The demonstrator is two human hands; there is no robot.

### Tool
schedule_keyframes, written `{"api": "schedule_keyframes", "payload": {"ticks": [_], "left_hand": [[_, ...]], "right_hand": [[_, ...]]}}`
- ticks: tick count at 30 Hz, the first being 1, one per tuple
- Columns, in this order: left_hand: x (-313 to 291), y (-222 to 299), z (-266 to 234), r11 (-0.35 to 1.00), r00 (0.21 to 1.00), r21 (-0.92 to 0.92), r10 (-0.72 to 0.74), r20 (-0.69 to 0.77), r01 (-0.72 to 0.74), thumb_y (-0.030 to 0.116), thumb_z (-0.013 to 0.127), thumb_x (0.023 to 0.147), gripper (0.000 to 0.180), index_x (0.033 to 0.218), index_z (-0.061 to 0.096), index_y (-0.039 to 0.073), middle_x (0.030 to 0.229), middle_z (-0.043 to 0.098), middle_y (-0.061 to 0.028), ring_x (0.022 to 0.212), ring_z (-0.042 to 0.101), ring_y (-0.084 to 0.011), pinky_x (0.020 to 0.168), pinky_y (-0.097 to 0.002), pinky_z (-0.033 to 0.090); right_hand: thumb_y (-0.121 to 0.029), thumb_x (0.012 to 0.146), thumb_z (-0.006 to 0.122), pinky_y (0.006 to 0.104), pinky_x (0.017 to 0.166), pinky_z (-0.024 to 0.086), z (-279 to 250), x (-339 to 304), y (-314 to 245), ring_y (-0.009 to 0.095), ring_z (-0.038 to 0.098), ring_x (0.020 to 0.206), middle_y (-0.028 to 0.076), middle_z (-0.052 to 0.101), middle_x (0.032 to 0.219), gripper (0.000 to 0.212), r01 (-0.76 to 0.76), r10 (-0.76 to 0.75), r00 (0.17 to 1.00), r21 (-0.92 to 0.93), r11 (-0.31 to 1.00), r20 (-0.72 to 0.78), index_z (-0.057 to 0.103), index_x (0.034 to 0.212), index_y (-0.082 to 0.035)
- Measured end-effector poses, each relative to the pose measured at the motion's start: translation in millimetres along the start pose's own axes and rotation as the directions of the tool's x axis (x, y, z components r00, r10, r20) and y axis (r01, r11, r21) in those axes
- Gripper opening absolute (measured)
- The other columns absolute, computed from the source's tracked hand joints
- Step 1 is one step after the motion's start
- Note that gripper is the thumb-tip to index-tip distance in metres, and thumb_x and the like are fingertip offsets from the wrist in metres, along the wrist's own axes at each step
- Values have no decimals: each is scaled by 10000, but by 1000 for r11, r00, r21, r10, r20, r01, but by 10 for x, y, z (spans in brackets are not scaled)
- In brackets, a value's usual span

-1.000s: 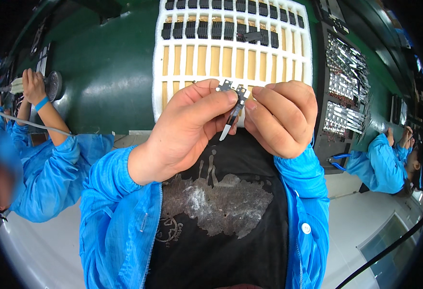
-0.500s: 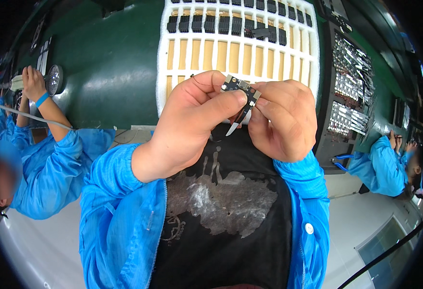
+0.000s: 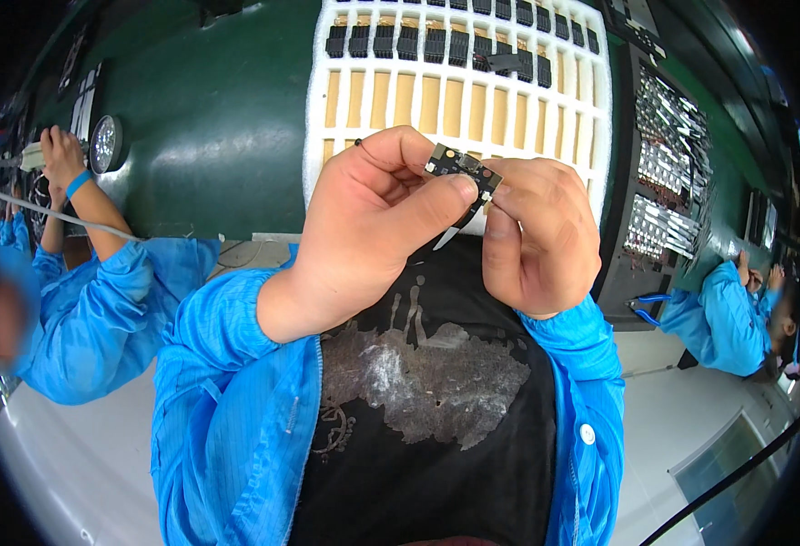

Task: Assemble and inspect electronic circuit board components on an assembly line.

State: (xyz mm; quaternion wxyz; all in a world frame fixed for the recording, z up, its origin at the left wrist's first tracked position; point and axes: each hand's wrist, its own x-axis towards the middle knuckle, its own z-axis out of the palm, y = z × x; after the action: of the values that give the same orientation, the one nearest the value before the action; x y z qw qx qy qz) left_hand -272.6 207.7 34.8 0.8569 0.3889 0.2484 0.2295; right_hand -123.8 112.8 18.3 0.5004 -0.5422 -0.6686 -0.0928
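closest to me, at the bottom of my feed, i see a black shirt [image 3: 373,491] with a flaking grey patch, framed by an open blue jacket [image 3: 227,428]. in the middle of the frame the left hand [image 3: 364,218] is pinched closed, its thumb on the face of a small dark circuit board [image 3: 460,163] and its fingers behind. the right hand [image 3: 546,237] is curled at the board's right end; i can't tell whether its fingertips grip or only touch. the board sits tilted between both hands, with a pale-tipped strip [image 3: 446,238] hanging below it.

beyond, at upper centre, lies a white foam tray [image 3: 314,127] with tan-bottomed slots; its upper rows hold black parts [image 3: 409,43]. it rests on a green table [image 3: 209,136]. at right of the frame i see blue-handled pliers [image 3: 651,298], just beside a dark rack [image 3: 626,246] of silvery pieces [image 3: 662,164].

farther off, a co-worker in blue [image 3: 91,337] at the left edge has a raised hand near a round lamp-like fixture [image 3: 107,144]; another blue-sleeved person [image 3: 723,314] works at far right.
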Motion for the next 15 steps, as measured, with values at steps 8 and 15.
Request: {"api": "schedule_keyframes", "payload": {"ticks": [8, 15], "left_hand": [[-37, -54, 10, 994, 995, 36, 104, -5, -104, -57, 648, 889, 138, 910, 542, 28, 909, 619, -3, 848, 579, -32, 713, -204, 493], [-27, -101, -51, 953, 971, 187, 238, 25, -239, -38, 695, 861, 160, 925, 565, 31, 877, 573, 19, 824, 517, -33, 710, -213, 446]], "right_hand": [[80, 731, 695, 336, 677, 515, 45, -21, -119, 275, 669, 750, 132, 693, 862, 250, -237, 249, 967, 165, 957, -55, 632, 959, 1], [82, 719, 695, 328, 672, 515, 48, -8, -148, 265, 655, 724, 127, 682, 830, 210, -314, 337, 940, 249, 916, -54, 645, 905, 0]]}}
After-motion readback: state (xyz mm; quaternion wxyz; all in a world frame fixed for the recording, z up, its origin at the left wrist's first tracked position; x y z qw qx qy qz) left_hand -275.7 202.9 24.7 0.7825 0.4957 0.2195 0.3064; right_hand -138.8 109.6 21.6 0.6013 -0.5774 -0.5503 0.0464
